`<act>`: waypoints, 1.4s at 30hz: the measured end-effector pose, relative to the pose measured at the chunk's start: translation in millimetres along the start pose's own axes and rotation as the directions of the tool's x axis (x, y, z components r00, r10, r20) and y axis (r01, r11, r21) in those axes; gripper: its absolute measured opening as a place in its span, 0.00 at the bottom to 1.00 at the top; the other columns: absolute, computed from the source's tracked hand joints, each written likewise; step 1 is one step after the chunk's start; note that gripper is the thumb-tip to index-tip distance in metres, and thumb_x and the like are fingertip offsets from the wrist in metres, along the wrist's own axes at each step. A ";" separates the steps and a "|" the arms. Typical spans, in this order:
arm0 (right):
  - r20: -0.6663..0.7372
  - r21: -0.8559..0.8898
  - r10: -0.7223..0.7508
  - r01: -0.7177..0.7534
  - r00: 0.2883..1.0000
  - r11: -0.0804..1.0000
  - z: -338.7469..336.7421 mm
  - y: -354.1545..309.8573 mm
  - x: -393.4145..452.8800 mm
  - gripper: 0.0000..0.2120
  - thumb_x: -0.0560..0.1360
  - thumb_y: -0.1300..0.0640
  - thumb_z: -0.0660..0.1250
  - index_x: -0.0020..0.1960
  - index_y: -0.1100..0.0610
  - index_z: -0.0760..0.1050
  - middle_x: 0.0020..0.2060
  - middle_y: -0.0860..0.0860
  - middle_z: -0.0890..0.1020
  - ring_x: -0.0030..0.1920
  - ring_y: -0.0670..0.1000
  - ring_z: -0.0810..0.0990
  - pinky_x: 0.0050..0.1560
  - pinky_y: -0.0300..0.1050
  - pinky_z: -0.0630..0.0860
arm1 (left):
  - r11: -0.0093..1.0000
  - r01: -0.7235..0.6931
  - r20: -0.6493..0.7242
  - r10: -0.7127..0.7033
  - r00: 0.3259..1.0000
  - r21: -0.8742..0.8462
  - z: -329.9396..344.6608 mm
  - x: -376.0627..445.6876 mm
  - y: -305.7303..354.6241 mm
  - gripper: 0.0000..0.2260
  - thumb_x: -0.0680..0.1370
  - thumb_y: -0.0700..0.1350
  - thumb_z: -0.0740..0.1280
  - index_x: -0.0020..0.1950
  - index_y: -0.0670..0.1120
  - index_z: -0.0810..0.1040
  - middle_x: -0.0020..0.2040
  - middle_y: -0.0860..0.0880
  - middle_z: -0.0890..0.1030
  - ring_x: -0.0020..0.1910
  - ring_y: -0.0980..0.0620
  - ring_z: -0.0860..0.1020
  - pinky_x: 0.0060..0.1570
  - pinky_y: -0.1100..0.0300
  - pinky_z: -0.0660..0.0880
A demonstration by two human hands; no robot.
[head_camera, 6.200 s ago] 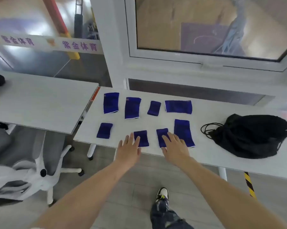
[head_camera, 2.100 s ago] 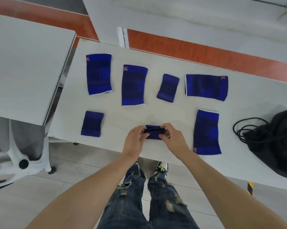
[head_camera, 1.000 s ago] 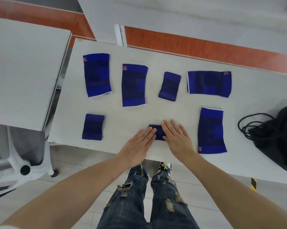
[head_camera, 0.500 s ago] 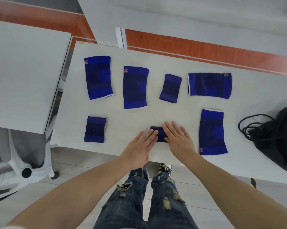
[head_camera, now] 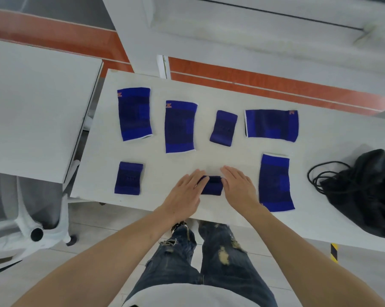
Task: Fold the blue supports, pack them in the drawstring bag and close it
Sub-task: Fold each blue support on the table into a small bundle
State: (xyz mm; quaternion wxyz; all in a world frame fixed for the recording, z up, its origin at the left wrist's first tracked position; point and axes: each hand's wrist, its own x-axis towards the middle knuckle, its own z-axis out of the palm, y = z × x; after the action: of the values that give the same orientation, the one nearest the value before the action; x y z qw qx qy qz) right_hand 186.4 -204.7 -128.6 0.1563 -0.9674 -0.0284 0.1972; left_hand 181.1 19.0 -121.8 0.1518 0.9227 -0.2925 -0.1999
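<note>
Several blue supports lie spread on the white table. A small folded support sits near the front edge between my hands. My left hand lies flat, its fingertips on the support's left end. My right hand lies flat against its right end. Neither hand grips it. A long support lies just right of my right hand, and a small one lies to the left. The back row holds two long supports, a small support and a sideways support. The black drawstring bag rests at the table's right end.
The bag's black cord loops on the table left of the bag. A second white table stands to the left, with a white office chair base below it. My legs in jeans stand under the front edge.
My hands have slid apart along the folded small support, exposing more of its middle. The camera has shifted slightly; the other supports and the bag have not moved.
</note>
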 end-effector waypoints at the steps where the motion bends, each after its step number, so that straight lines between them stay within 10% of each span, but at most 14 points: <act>1: -0.030 0.034 0.013 -0.012 0.999 0.999 -4.9 3.1 5.2 0.21 0.86 0.53 0.55 0.78 0.55 0.67 0.76 0.51 0.71 0.77 0.52 0.67 0.75 0.51 0.65 | 1.000 0.022 -0.003 -0.022 1.000 0.001 -3.5 5.6 1.3 0.28 0.82 0.40 0.61 0.82 0.42 0.59 0.83 0.43 0.58 0.83 0.43 0.56 0.80 0.46 0.59; 30: -0.059 -0.073 -0.082 0.078 0.995 0.994 -79.3 38.6 208.3 0.12 0.81 0.57 0.67 0.63 0.58 0.77 0.56 0.55 0.77 0.57 0.58 0.72 0.54 0.49 0.70 | 0.898 0.370 0.157 -0.412 0.898 0.239 -29.7 152.5 5.3 0.36 0.82 0.38 0.57 0.85 0.44 0.40 0.85 0.46 0.38 0.84 0.41 0.37 0.82 0.39 0.44; 33: -0.063 0.126 -0.071 0.079 0.995 0.989 -89.0 33.1 196.5 0.09 0.82 0.56 0.64 0.61 0.57 0.76 0.56 0.53 0.78 0.54 0.55 0.76 0.52 0.49 0.73 | 0.908 0.396 0.152 -0.415 0.897 0.138 -35.3 153.6 2.7 0.32 0.84 0.41 0.58 0.85 0.45 0.46 0.86 0.47 0.45 0.84 0.43 0.42 0.82 0.42 0.47; 37: -0.026 0.346 -0.139 0.139 0.990 0.928 -110.0 18.1 164.6 0.07 0.84 0.56 0.61 0.61 0.52 0.75 0.54 0.47 0.82 0.50 0.49 0.80 0.51 0.47 0.78 | 0.854 0.414 -0.073 -0.456 0.887 -0.316 -55.4 147.8 5.8 0.23 0.84 0.41 0.62 0.79 0.44 0.64 0.73 0.47 0.71 0.68 0.46 0.75 0.67 0.55 0.72; 42: -0.113 0.416 -0.259 0.282 0.959 0.865 -123.5 -12.2 116.5 0.08 0.83 0.57 0.63 0.60 0.50 0.75 0.52 0.43 0.81 0.51 0.44 0.80 0.50 0.37 0.76 | 0.668 0.365 -0.136 -0.573 0.808 -0.648 -70.0 111.4 -5.5 0.20 0.85 0.46 0.64 0.77 0.51 0.66 0.71 0.53 0.75 0.67 0.54 0.76 0.66 0.61 0.73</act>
State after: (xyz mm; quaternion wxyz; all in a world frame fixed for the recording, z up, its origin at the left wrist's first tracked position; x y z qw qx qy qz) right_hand 342.0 -215.5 -60.4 0.3914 -0.9007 -0.1155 0.1488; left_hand 299.2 -32.2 -94.1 0.4211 0.8909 0.0659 -0.1570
